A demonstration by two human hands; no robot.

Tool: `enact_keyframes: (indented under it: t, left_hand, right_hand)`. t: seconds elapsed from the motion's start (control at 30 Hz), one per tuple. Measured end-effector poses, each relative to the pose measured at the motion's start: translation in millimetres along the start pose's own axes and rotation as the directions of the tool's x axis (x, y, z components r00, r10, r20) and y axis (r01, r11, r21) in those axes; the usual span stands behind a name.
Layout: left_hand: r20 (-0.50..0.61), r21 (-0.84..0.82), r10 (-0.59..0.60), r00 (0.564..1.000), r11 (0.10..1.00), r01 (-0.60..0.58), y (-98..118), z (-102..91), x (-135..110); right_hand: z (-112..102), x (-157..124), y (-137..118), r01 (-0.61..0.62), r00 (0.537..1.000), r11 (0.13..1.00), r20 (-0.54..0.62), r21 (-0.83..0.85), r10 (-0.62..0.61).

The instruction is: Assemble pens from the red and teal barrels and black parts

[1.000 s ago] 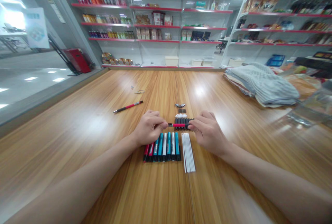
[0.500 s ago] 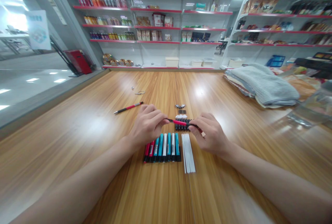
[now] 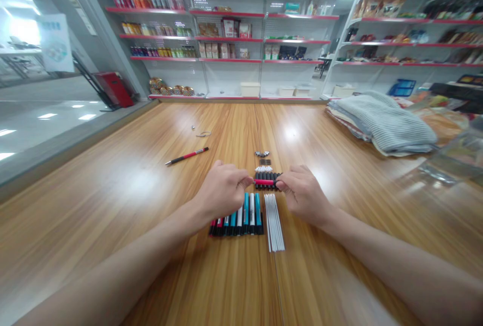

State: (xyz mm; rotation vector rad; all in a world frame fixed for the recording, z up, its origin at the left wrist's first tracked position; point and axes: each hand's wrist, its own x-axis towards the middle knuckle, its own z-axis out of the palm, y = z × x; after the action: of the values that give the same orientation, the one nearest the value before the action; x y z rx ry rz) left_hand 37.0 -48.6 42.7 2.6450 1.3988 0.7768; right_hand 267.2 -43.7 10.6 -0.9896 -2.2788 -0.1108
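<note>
A red pen barrel [image 3: 264, 182] is held level between my two hands. My left hand [image 3: 225, 189] is closed in a pinch at its left end, and my right hand [image 3: 304, 191] pinches the darker right end; the fingers hide both tips. Behind the barrel lies a row of black grips [image 3: 268, 175], with small white parts [image 3: 263, 169] and silver tips [image 3: 261, 154] farther back. Below my hands are a row of teal, white and red pen barrels [image 3: 246, 213], partly covered by my left hand, and a bundle of white refills [image 3: 274, 223].
A red and black pen [image 3: 186, 156] lies on the wooden table [image 3: 124, 245] to the left, near a thin wire ring [image 3: 204, 134]. Folded cloths [image 3: 392, 122] and a clear container [image 3: 456, 157] stand on the right. Stocked shelves [image 3: 226, 39] rise beyond the table.
My left hand has moved right and slightly down, closer to my right hand. The red barrel has turned from tilted to nearly level, and less of it shows.
</note>
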Motion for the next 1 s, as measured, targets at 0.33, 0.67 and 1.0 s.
enact_keyframes:
  t: [0.33,0.67,1.0]
  left_hand:
    - [0.165,-0.388,-0.281,0.945,0.863,0.324,-15.1,6.1,4.4]
    - [-0.301,0.15,0.16,0.94,0.981,-0.119,-33.2,15.1,-5.0]
    - [-0.154,0.404,0.38,0.912,0.867,-0.293,7.6,6.5,-8.9]
  right_hand:
    - [-7.8,1.9,-8.2,0.008,0.996,0.997,-0.092,-0.079,-0.015]
    - [3.7,1.7,1.3,-0.086,0.994,0.996,-0.073,0.008,0.087]
    - [1.7,0.3,-11.2,-0.031,0.994,0.995,-0.097,0.097,0.04]
